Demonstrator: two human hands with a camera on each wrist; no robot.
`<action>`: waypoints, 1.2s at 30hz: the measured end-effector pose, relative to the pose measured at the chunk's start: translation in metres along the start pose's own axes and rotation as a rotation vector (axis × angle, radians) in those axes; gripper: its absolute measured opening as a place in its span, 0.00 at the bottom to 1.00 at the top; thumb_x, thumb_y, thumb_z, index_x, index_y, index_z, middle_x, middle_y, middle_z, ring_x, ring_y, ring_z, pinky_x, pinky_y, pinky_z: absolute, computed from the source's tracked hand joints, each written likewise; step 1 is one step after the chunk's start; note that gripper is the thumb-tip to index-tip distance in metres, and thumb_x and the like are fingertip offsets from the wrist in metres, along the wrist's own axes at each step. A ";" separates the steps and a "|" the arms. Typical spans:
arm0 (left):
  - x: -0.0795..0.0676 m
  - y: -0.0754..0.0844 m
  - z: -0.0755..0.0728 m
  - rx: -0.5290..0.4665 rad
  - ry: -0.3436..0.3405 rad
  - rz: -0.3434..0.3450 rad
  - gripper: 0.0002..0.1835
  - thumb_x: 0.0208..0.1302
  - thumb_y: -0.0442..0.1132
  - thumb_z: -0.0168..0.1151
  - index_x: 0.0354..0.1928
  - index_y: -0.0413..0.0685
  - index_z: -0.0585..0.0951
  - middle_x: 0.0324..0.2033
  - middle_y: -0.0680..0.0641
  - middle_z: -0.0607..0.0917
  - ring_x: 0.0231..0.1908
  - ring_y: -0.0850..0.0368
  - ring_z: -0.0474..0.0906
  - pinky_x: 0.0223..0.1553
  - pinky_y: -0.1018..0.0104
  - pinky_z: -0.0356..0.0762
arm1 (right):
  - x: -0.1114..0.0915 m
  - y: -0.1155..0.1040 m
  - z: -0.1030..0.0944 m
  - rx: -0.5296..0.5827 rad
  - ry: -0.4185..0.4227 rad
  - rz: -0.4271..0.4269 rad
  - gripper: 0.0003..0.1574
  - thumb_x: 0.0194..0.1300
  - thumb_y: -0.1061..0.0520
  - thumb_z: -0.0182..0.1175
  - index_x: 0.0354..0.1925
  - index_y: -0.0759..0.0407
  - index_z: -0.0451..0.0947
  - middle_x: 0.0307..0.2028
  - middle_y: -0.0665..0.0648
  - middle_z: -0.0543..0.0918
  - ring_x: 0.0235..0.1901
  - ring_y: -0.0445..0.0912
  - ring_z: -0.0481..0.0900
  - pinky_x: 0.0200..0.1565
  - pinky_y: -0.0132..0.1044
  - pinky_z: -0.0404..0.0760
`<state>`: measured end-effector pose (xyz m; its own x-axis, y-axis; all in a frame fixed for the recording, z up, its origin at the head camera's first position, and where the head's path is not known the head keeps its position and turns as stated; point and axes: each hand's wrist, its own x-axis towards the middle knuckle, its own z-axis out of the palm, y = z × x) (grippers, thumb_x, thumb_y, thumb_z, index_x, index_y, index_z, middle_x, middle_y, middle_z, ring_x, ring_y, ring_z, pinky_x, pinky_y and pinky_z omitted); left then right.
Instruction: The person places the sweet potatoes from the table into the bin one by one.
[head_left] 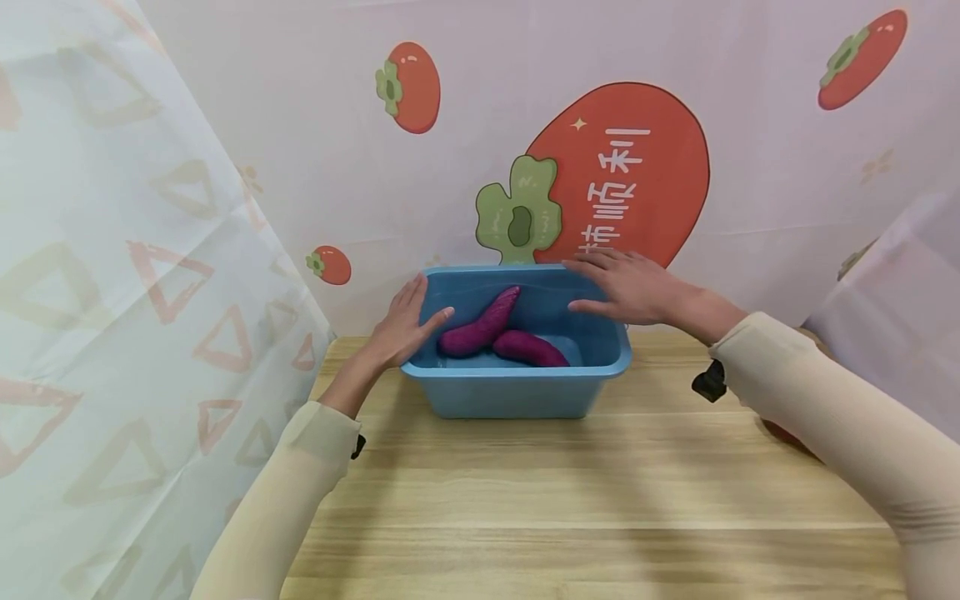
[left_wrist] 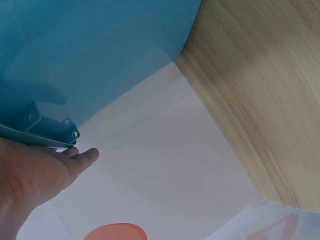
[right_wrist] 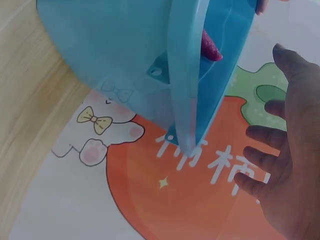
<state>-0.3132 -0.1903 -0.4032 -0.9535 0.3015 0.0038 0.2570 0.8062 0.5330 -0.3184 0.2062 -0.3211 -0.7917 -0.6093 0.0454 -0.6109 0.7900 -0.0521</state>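
A light blue plastic bin [head_left: 517, 396] stands on the table against the back wall. Inside it, two purple sweet potatoes [head_left: 491, 327] lie side by side, one with its pointed end tilted up against the back wall of the bin. My left hand [head_left: 401, 327] rests on the bin's left rim, fingers straight; in the left wrist view its palm lies under the rim's outer edge. Over the right end of the bin is my right hand [head_left: 624, 286], fingers spread and holding nothing. The right wrist view shows that hand [right_wrist: 295, 145] apart from the rim [right_wrist: 182, 75].
The wooden table [head_left: 510, 500] stretches toward me in front of the bin. Patterned cloth walls [head_left: 247, 108] enclose the back and sides. A rounded reddish thing [head_left: 791, 435] is mostly hidden behind my right sleeve.
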 end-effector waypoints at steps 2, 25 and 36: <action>0.000 0.000 0.000 0.002 -0.001 0.000 0.57 0.74 0.77 0.39 0.86 0.47 0.35 0.86 0.47 0.36 0.85 0.45 0.31 0.80 0.34 0.43 | -0.003 0.002 0.000 -0.003 0.001 0.007 0.52 0.73 0.33 0.63 0.82 0.55 0.61 0.77 0.67 0.66 0.77 0.67 0.61 0.72 0.72 0.63; 0.000 0.000 0.000 -0.004 0.000 -0.001 0.55 0.75 0.76 0.40 0.86 0.50 0.34 0.86 0.47 0.36 0.85 0.45 0.30 0.79 0.32 0.43 | -0.039 0.021 0.002 0.018 0.058 0.034 0.50 0.69 0.40 0.69 0.79 0.58 0.65 0.74 0.68 0.71 0.73 0.68 0.67 0.67 0.74 0.68; 0.000 -0.001 0.001 -0.012 0.003 -0.003 0.56 0.74 0.77 0.40 0.86 0.49 0.35 0.86 0.48 0.36 0.85 0.46 0.31 0.80 0.32 0.44 | -0.056 0.028 0.005 0.024 0.071 0.047 0.49 0.70 0.37 0.67 0.80 0.55 0.65 0.73 0.65 0.72 0.72 0.65 0.69 0.65 0.72 0.72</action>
<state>-0.3136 -0.1905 -0.4044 -0.9545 0.2982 0.0046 0.2527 0.8007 0.5431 -0.2913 0.2624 -0.3298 -0.8179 -0.5642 0.1126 -0.5734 0.8153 -0.0800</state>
